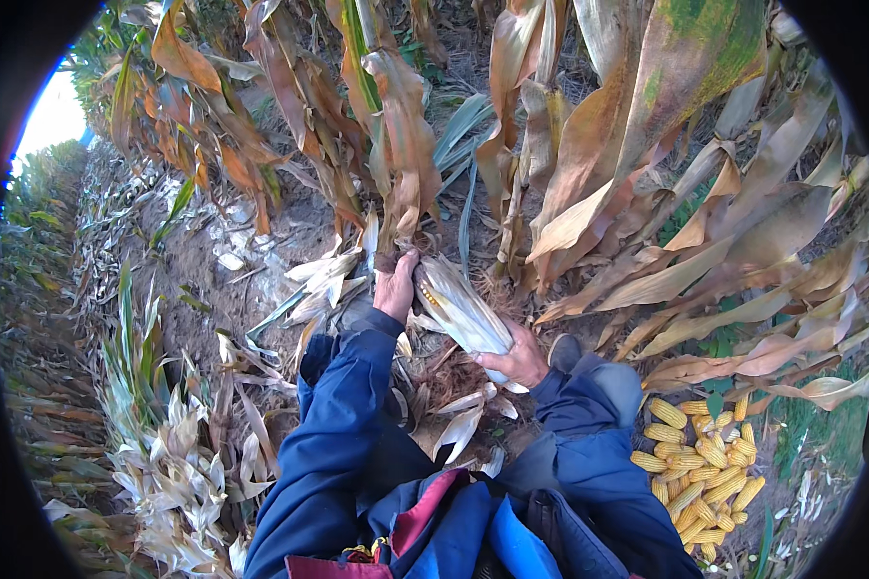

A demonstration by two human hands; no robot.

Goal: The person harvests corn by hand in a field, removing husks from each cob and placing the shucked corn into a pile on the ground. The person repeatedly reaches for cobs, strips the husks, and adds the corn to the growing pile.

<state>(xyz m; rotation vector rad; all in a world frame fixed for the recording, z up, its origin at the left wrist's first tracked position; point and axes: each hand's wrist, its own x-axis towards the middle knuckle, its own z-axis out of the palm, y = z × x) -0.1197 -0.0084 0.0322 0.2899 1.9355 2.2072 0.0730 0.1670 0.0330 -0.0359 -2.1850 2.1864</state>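
Note:
An ear of corn (465,307) in its pale dry husk lies slantwise between my two hands. A strip of yellow kernels shows where the husk parts near its upper left end. My left hand (395,287) is closed at that upper end, by the dark silk; how much of the husk its fingers hold is partly hidden. My right hand (518,357) wraps round the lower right end of the ear. Beneath the ear, loose husk leaves (462,422) and reddish dry silk lie on the soil.
Dry brown corn stalks (512,217) stand close ahead, their broad leaves (599,183) reaching out to the right. A heap of husked yellow cobs (703,473) lies at the lower right. Stripped husks (179,482) are piled at the lower left. My shoe (565,352) shows beside my right hand.

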